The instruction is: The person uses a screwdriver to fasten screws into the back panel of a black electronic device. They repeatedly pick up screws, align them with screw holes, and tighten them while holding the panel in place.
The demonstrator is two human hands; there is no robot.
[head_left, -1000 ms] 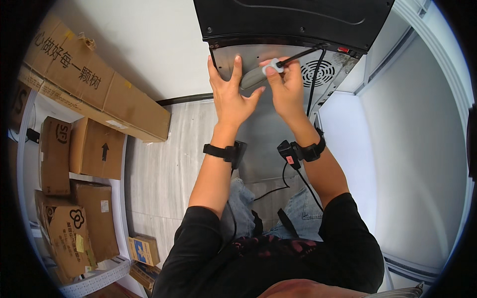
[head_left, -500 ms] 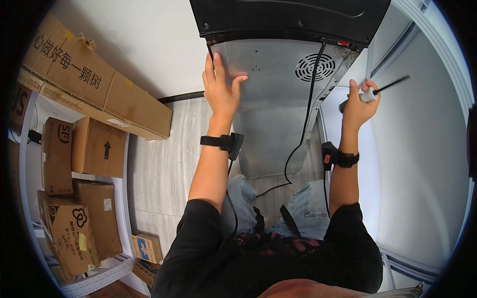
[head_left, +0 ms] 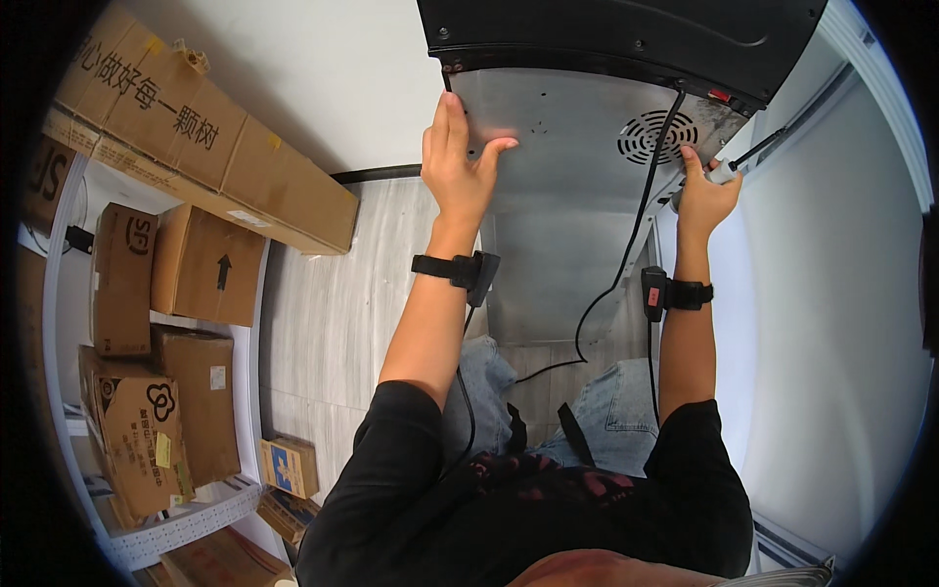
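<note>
A grey metal back panel [head_left: 567, 147] of a black-cased appliance [head_left: 626, 34] stands in front of me, with a round vent grille [head_left: 657, 137] near its right side. My left hand [head_left: 458, 166] rests flat on the panel's left edge, fingers spread. At the panel's right edge my right hand [head_left: 706, 191] grips a screwdriver [head_left: 736, 166], whose dark shaft points up and to the right. A black power cord [head_left: 626, 245] hangs down the panel from the top right toward the floor.
Several cardboard boxes [head_left: 205, 264] are stacked on white shelving [head_left: 176, 519] at the left. A long box [head_left: 196, 137] leans by the white wall. Pale wood flooring [head_left: 333, 323] lies below. A white wall [head_left: 831, 342] is close on the right.
My right hand came off the top middle of the panel, swung out to the right with the screwdriver, and now sits back at the panel's right edge. The left hand stayed on the panel.
</note>
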